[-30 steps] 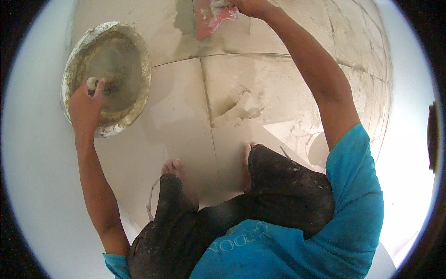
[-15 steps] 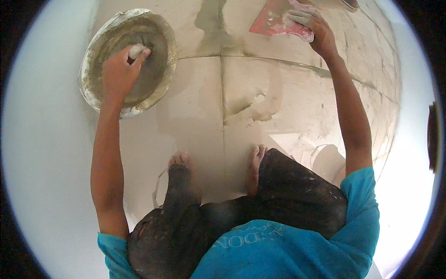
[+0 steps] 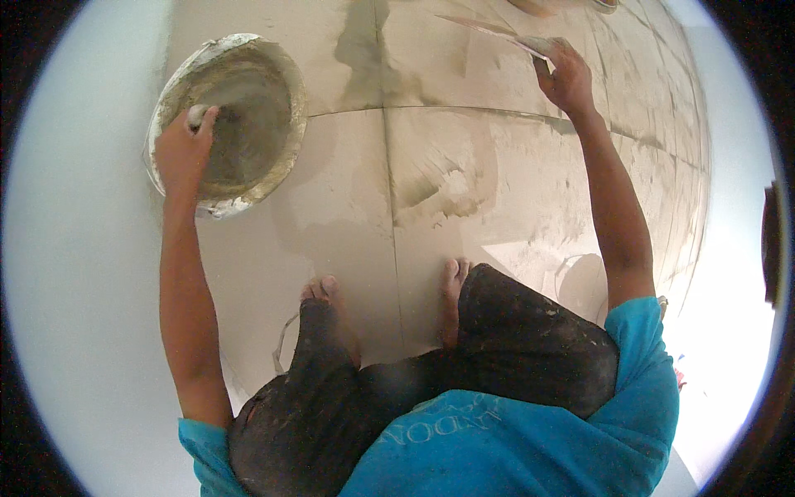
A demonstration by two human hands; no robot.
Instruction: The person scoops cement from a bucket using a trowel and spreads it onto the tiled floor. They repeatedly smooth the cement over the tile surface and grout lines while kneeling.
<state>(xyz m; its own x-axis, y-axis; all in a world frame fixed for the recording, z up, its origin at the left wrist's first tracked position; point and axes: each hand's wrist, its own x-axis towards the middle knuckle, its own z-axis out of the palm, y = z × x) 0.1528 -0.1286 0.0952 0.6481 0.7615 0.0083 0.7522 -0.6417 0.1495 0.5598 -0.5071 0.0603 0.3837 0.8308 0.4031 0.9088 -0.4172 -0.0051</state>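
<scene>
In 1 round bucket point(image 3: 230, 204) lies grey, seemingly wet paste point(image 3: 252, 137).

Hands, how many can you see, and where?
2. The left hand is over the bucket, gripping a pale, rounded handle; the right hand is at the upper right, holding a flat spreader. I see no others.

Mortar point(image 3: 258, 145) lies in the bucket point(image 3: 297, 112), left of the scraper point(image 3: 493, 31).

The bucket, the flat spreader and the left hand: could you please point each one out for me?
Bucket point(image 3: 296, 116): head view, on the right side of its rim.
Flat spreader point(image 3: 487, 30): head view, on its blade, seen nearly edge-on.
Left hand point(image 3: 180, 152): head view, on the back of the hand.
</scene>
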